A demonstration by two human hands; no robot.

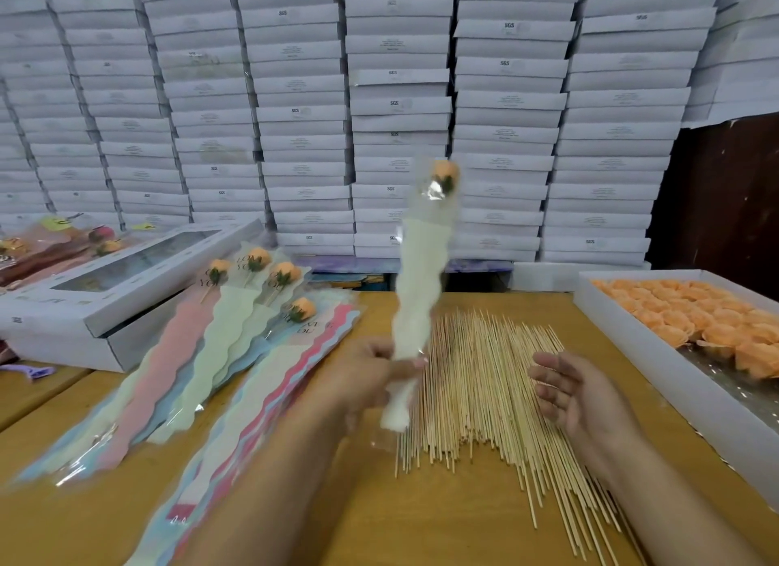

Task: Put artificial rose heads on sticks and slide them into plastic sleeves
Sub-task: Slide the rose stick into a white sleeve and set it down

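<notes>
My left hand [371, 367] grips one finished sleeved rose [421, 279]; right hand [577, 397] relaxed, empty. Four finished roses [236, 312] lie near the table's left edge; many sticks [476, 388] and rose heads [691, 317] remain.

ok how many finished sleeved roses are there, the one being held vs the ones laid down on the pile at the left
Held upright in the left hand: 1 sleeved rose
Laid on the sleeve pile: 4 sleeved roses
Total: 5
The darker roses on the far-left box are too blurred to count.
</notes>
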